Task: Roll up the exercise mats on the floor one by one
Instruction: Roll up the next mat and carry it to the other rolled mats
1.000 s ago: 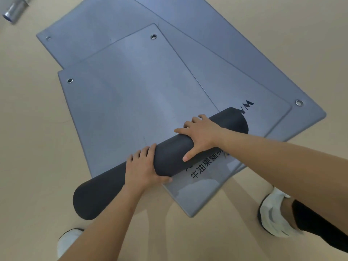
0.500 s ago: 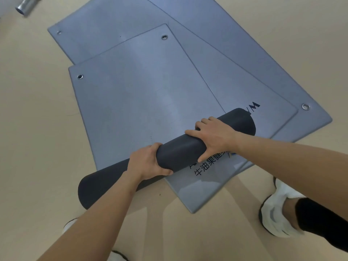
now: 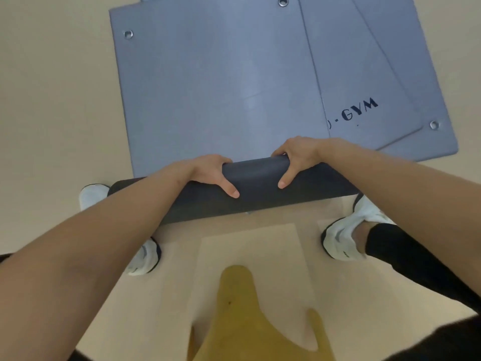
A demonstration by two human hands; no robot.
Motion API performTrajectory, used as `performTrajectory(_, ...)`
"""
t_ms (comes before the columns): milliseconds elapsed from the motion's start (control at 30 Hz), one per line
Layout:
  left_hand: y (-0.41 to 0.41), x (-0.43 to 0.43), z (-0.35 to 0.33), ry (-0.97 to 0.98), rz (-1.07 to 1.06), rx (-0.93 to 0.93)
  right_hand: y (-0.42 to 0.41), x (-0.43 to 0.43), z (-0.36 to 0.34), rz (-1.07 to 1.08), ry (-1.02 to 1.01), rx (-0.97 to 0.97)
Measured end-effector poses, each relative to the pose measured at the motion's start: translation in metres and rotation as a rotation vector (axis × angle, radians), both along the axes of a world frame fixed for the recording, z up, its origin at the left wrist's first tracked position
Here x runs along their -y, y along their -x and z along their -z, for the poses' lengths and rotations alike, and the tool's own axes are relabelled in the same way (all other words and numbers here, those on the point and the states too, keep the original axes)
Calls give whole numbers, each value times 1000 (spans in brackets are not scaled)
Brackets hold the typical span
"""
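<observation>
Exercise mats [image 3: 281, 74] lie in a fanned stack of blue-grey sheets on the beige floor [image 3: 52, 100]. The top mat [image 3: 213, 95] is partly wound up: its near end forms a dark grey roll [image 3: 255, 188] that lies across the view at the person's feet, with its far side meeting the flat part of the same sheet.

The left hand [image 3: 208, 170] and the right hand [image 3: 299, 155] both grip the roll near its middle, close together but apart. Each hand has its fingers curled over the far side of the roll, out of sight. The left thumb [image 3: 231, 190] and the right thumb [image 3: 283, 182] stretch down the near face and angle toward each other. Both forearms are bare and cross over the roll's outer parts.

A metal eyelet [image 3: 128, 34] sits in the top mat's far left corner and another shows at its far right corner. To the right, the second mat [image 3: 346, 61] sticks out from beneath, bearing the dark print "-GYM" [image 3: 359, 113]. The third mat [image 3: 413, 74] juts out below that, with an eyelet in its near corner.

A white left shoe [image 3: 93, 196] stands just beside the roll's left end, partly hidden by the forearm. The white right shoe [image 3: 343, 238] stands near the right end, below a black trouser leg [image 3: 416, 269]. A yellow garment [image 3: 247, 321] hangs at the bottom centre.
</observation>
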State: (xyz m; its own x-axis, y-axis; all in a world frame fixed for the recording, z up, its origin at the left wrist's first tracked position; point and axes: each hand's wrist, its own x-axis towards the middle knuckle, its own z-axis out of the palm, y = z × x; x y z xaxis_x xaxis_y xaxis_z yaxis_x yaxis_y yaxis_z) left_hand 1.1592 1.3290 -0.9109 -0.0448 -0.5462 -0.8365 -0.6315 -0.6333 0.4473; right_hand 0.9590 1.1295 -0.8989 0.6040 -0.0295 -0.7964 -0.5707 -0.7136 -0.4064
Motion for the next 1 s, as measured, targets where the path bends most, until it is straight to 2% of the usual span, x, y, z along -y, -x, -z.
performTrajectory(100,4,-8,1,118,9,96,0,1,7,23,-18,-21)
performTrajectory(267,27,-50,9,760,132,424,2,8,17,97,-55,-26)
performTrajectory(333,45,-67,16,914,147,563,4,11,19,134,-50,-13)
performTrajectory(400,64,-77,23,872,165,682,6,14,20,181,-14,11)
performTrajectory(467,77,-79,26,734,198,765,7,16,18,186,53,25)
performTrajectory(600,64,-64,31,641,226,771,7,10,12,56,358,106)
performTrajectory(700,39,-45,31,609,242,692,19,-2,16,9,582,373)
performTrajectory(767,23,-31,28,578,216,618,31,-18,22,-45,648,613)
performTrajectory(833,8,-16,23,528,173,531,39,-36,30,-143,688,724)
performTrajectory(1000,-15,10,19,423,107,389,43,-52,37,-242,726,516)
